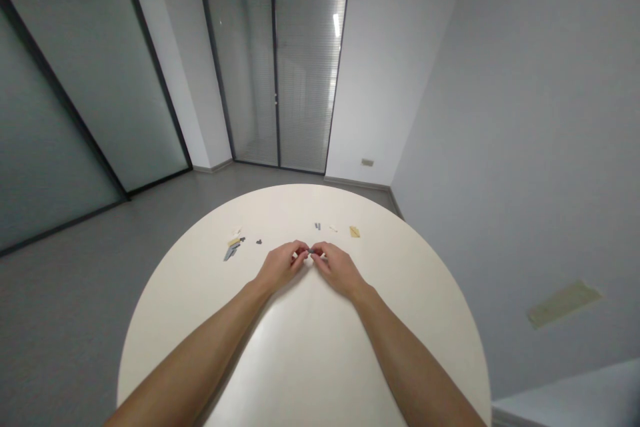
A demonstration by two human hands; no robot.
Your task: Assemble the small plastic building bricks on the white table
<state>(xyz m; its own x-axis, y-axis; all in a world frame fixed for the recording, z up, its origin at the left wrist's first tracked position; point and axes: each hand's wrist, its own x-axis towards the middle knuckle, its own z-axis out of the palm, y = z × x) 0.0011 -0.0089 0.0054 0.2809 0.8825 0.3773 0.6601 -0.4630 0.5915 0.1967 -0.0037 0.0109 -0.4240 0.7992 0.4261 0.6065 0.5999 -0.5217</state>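
My left hand (pixel 281 263) and my right hand (pixel 334 267) meet fingertip to fingertip over the far middle of a round cream table (pixel 310 360). Both are pinched closed. Between the fingertips sits a tiny grey piece (pixel 312 251), which the right fingers grip. The left fingers pinch a small pale piece (pixel 301 254) that touches the grey one. Both pieces are too small to make out in detail.
Small loose parts lie on the table beyond the hands: a grey and tan cluster (pixel 233 247) at the left, a dark bit (pixel 259 241), a small grey piece (pixel 317 225), a white bit (pixel 333 229) and a tan piece (pixel 355 231). Grey floor, glass doors and walls surround the table.
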